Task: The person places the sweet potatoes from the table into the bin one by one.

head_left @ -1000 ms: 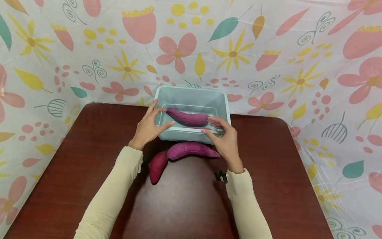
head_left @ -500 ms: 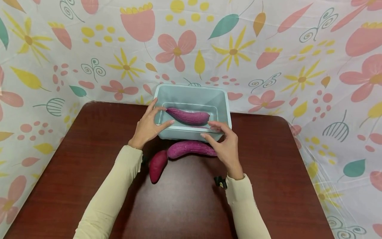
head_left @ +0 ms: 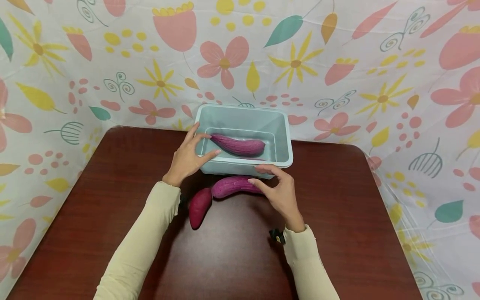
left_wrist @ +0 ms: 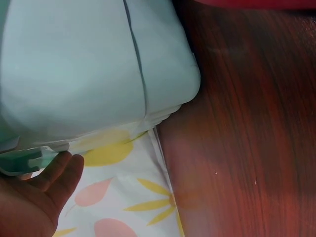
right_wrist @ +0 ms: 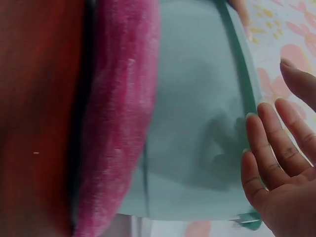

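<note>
A pale blue plastic bin [head_left: 243,168] stands at the back of the table. My left hand [head_left: 186,157] grips its left front corner, fingers over the rim and thumb at the front; in the left wrist view those fingers [left_wrist: 66,173] lie along the rim. Inside lies a long, curved purple vegetable [head_left: 240,146], with a sliver of more purple behind the front wall. Before the bin lies another long purple vegetable [head_left: 230,186] with ribbed skin, its right end hidden by my right hand [head_left: 279,189]. That hand's fingers are spread and hold nothing. A shorter dark red sweet potato [head_left: 200,208] touches its left end.
The dark wooden table [head_left: 232,262] has a floral cloth [head_left: 322,50] hanging behind it and along both sides. A small black device [head_left: 276,236] sits at the right wrist.
My right hand has drawn back from inside the bin, over the front rim and toward me, now above the right end of the front vegetable. The left hand stays at the bin's corner.
</note>
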A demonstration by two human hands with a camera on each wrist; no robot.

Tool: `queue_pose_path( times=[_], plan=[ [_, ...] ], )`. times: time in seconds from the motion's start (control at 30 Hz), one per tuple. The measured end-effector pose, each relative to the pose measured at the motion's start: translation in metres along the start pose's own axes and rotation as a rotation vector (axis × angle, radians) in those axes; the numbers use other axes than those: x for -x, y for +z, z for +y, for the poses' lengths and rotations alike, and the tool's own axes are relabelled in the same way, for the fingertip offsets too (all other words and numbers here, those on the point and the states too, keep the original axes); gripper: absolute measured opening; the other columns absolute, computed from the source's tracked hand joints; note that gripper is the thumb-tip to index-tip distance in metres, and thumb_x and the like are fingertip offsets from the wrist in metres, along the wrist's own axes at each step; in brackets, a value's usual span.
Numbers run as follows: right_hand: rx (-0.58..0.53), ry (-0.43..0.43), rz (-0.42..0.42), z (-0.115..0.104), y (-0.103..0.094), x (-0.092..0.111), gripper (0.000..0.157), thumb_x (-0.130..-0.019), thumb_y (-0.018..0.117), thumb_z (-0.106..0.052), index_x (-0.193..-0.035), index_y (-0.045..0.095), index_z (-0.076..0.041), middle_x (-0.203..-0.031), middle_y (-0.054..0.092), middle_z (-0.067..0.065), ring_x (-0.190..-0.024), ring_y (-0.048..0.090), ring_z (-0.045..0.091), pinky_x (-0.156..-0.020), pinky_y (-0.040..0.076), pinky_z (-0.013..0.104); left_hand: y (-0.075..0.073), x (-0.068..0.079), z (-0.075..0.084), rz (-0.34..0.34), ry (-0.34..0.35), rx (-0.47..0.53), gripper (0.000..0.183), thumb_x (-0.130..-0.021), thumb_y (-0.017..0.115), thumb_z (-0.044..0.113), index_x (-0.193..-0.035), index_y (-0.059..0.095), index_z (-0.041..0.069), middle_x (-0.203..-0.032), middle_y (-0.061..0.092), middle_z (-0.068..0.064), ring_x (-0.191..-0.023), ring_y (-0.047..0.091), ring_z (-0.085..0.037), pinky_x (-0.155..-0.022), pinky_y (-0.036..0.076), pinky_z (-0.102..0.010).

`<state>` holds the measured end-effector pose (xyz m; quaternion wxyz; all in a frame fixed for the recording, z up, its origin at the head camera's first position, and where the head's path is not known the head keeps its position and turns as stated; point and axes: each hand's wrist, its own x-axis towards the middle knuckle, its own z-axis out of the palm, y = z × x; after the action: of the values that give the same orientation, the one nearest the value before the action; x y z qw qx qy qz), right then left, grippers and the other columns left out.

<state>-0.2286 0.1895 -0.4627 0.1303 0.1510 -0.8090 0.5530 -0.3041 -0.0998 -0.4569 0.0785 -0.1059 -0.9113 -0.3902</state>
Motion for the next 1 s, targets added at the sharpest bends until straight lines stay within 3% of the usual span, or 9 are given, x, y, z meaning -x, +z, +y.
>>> queue_pose_path(
  times=[0.2, 0.37, 0.47, 0.67, 0.83, 1.0],
  plan=[
    [-0.014, 0.086, -0.019, 0.015, 0.007, 0.004, 0.038, -0.078, 0.087, -0.011, -0.113, 0.074, -0.006, -0.112, 0.075, 0.015, -0.108, 0.066, 0.030, -0.094, 0.047, 0.015, -0.001, -0.001, -0.001, 0.005, 0.002, -0.007, 0.058, -0.086, 0.066, 0.067, -0.131, 0.060, 0.030, -0.170, 0.014, 0.013, -0.138, 0.053, -0.029, -0.071, 0.051, -0.047],
    [0.024, 0.141, -0.041, 0.033, 0.012, 0.008, 0.039, -0.079, 0.087, -0.018, -0.114, 0.075, -0.010, -0.114, 0.076, 0.010, -0.111, 0.068, 0.031, -0.099, 0.051, 0.039, 0.000, -0.001, -0.001, 0.002, 0.001, -0.004, 0.058, -0.086, 0.065, 0.067, -0.130, 0.061, 0.030, -0.170, 0.014, 0.014, -0.138, 0.053, -0.029, -0.073, 0.051, -0.049],
    [0.030, 0.160, -0.054, 0.041, 0.013, 0.009, 0.040, -0.079, 0.087, -0.022, -0.115, 0.075, -0.011, -0.116, 0.076, 0.008, -0.113, 0.068, 0.029, -0.101, 0.049, 0.046, 0.000, 0.000, -0.001, 0.005, 0.004, 0.000, 0.057, -0.086, 0.066, 0.067, -0.130, 0.061, 0.031, -0.170, 0.014, 0.014, -0.138, 0.053, -0.030, -0.073, 0.051, -0.050],
    [0.100, 0.224, -0.068, 0.047, 0.014, 0.010, 0.040, -0.078, 0.088, -0.025, -0.113, 0.074, -0.011, -0.111, 0.076, 0.008, -0.112, 0.069, 0.021, -0.102, 0.048, 0.044, 0.001, -0.001, -0.002, 0.007, 0.005, 0.005, 0.055, -0.086, 0.067, 0.066, -0.128, 0.062, 0.032, -0.170, 0.014, 0.015, -0.137, 0.054, -0.030, -0.074, 0.051, -0.052],
    [0.140, 0.270, -0.060, 0.048, 0.015, 0.010, 0.038, -0.078, 0.088, -0.023, -0.111, 0.075, -0.010, -0.110, 0.077, 0.009, -0.109, 0.069, 0.023, -0.100, 0.049, 0.043, 0.002, -0.002, -0.002, 0.010, 0.018, 0.005, 0.053, -0.086, 0.067, 0.066, -0.126, 0.063, 0.031, -0.170, 0.015, 0.012, -0.137, 0.053, -0.030, -0.072, 0.051, -0.050],
    [0.227, 0.336, -0.107, 0.049, 0.018, 0.011, 0.044, -0.078, 0.088, -0.022, -0.117, 0.073, -0.011, -0.115, 0.075, 0.011, -0.108, 0.067, 0.024, -0.095, 0.049, 0.039, 0.002, -0.002, -0.002, 0.018, 0.023, 0.006, 0.050, -0.085, 0.069, 0.064, -0.123, 0.064, 0.031, -0.170, 0.016, 0.011, -0.137, 0.053, -0.030, -0.071, 0.050, -0.049]
  ],
)
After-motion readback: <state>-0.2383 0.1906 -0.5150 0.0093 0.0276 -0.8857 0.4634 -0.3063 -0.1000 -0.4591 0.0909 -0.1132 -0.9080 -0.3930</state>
